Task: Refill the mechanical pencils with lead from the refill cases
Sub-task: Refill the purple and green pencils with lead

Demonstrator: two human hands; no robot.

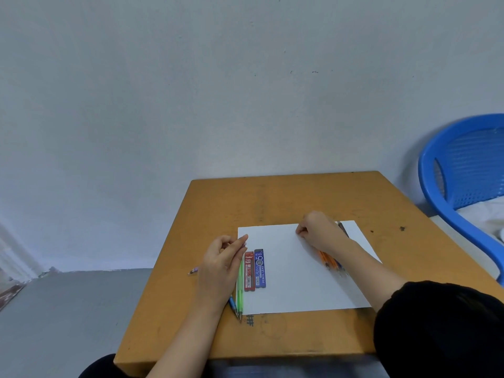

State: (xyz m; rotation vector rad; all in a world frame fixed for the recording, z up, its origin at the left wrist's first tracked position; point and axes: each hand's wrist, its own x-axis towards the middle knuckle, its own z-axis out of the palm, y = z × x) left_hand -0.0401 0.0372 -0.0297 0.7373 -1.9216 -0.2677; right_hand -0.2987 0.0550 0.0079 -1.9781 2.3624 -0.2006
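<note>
My left hand [221, 264] grips a purple mechanical pencil [193, 270] at the left edge of a white paper sheet [294, 285]. Its tip sticks out to the left and its cap end shows at my fingertips. Right of that hand lie a green pencil [240, 291] and a blue pencil [233, 305], then a red refill case [249, 271] and a blue refill case [260, 268] side by side on the paper. My right hand [317, 231] rests as a closed fist near the paper's far edge, over several orange pencils [327, 259] and a dark pencil [343, 229]. Nothing shows between its fingers.
The paper lies on a small orange-brown table [272, 197] pushed against a plain grey wall. A blue plastic chair [463, 173] stands at the right, with white cloth on its seat. Grey floor lies to the left of the table.
</note>
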